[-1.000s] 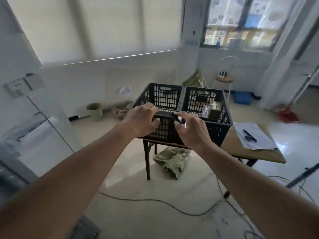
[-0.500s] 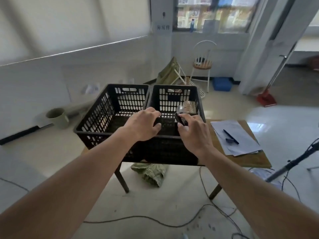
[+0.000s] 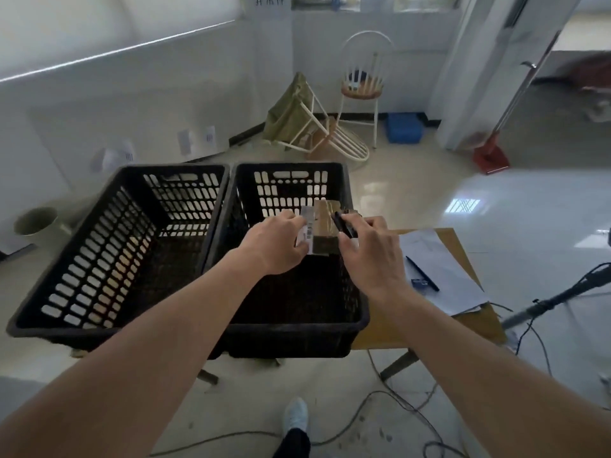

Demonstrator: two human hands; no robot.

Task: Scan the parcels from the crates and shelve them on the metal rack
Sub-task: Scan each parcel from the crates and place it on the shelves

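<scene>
Inside the right crate (image 3: 355, 312), left hand (image 3: 276, 244) grips a parcel (image 3: 322, 231); right hand (image 3: 370, 256) pinches a scanner (image 3: 344, 224).

The person stepped up close to the two crates, so both hands moved from the near rim to over the right crate (image 3: 350, 320). The left hand (image 3: 276, 244) closed on a brown labelled parcel (image 3: 322, 226) toward twelve o'clock, and the right hand (image 3: 372, 251) brought its black scanner (image 3: 344, 223) against it.

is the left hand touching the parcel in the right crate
Touching: the head view shows the left hand with fingers on the parcel at its white label.
</scene>
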